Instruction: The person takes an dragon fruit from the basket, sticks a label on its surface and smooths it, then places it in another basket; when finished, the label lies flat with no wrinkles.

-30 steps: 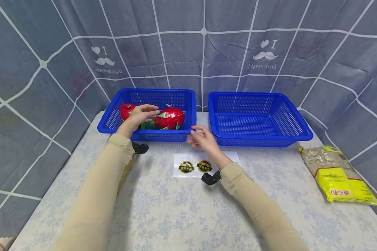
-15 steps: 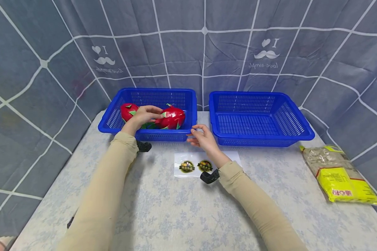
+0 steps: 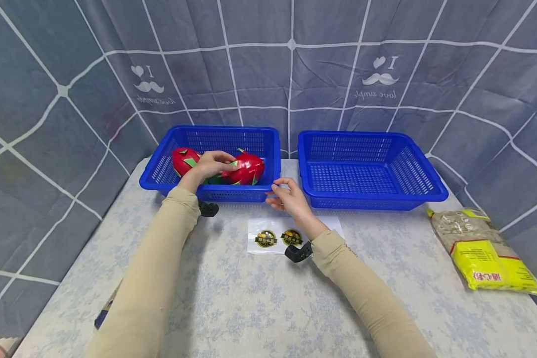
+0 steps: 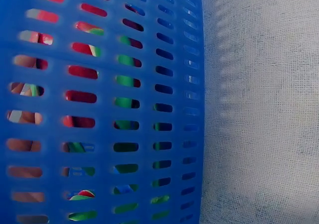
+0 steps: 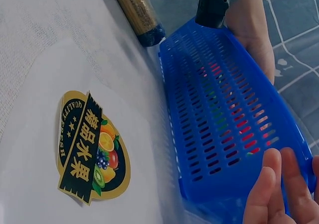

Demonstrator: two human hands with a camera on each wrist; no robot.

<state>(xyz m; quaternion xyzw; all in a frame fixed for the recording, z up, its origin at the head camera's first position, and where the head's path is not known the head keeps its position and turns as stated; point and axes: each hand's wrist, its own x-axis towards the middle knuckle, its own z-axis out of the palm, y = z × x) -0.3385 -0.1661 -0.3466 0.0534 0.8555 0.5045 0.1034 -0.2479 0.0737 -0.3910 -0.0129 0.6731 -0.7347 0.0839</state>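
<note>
Head view: a grey-blue curtain with white lines fills the upper frame and both sides, behind a pale floral table. Two blue plastic baskets stand apart near mid-frame: the right basket right of centre, the left basket left of centre. At the far right lies a yellow-and-clear bag. Below centre is a white sheet. Inside the left basket sit two red fruits with green tips, the left fruit and the right fruit. The left hand, between them, grips the left end of the right fruit. At the basket's lower right corner is the right hand, fingers at the rim; whether it pinches it I cannot tell. Smallest are two round black-and-gold labels on the sheet.
</note>
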